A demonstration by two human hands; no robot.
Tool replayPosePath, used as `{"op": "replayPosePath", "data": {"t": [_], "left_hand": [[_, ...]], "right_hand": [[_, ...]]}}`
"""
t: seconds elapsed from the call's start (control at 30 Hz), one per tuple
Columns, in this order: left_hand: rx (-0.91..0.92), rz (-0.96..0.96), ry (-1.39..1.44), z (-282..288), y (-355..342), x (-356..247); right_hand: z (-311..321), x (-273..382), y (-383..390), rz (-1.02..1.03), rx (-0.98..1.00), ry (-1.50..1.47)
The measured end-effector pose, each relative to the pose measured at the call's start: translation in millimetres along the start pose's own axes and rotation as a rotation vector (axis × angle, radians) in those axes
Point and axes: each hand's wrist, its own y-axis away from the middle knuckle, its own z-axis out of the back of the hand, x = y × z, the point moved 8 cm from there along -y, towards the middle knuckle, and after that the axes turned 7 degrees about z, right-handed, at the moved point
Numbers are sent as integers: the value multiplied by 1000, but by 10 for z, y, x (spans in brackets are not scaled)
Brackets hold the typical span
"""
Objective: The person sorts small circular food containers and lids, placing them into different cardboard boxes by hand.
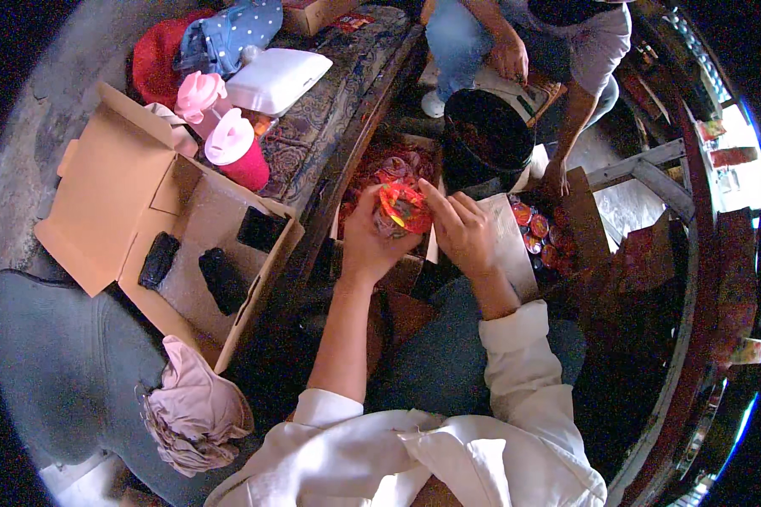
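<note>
Cradling the red-topped cup (pixel 404 208) from its left side, your left hand (pixel 366 241) is wrapping its body below the rim. Your right hand (pixel 467 226) is holding its index finger at the cup's right edge, other fingers half-curled; whether the thumb is pinching, you cannot tell. The cup is sitting between both hands, left of a carton (pixel 509 237). Probably you are handling something light, thin-walled, slick-topped, easily dented; gripping low and gently is looking safest.

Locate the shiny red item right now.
In the head view, the shiny red item is just above centre, held in the left hand, with the right hand at its right side.
</note>
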Motion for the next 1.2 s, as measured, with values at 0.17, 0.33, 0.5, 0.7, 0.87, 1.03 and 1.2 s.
{"op": "replayPosePath", "data": {"t": [0.17, 0.33, 0.5, 0.7, 0.87, 1.03, 1.2], "left_hand": [[-5, 23, 13, 6, -2, 47], [31, 19, -4, -25, -1, 98], [100, 25, 32, -86, 20, 31], [146, 12, 113, -147, 15, 63], [42, -63, 21, -44, 19, 102], [36, 0, 124, -38, -16, 58], [-49, -15, 193, 3, -25, 77]], "right_hand": [[-17, -23, 28, -7, 20, 13], [-26, -43, 37, -2, 17, -1], [-24, -73, 51, 4, -20, -19], [7, -126, 26, -21, -28, -80], [13, -134, -5, -81, -69, -174], [53, -317, 83, -203, -142, -263], [-2, -461, 196, -423, -267, -446]]}}
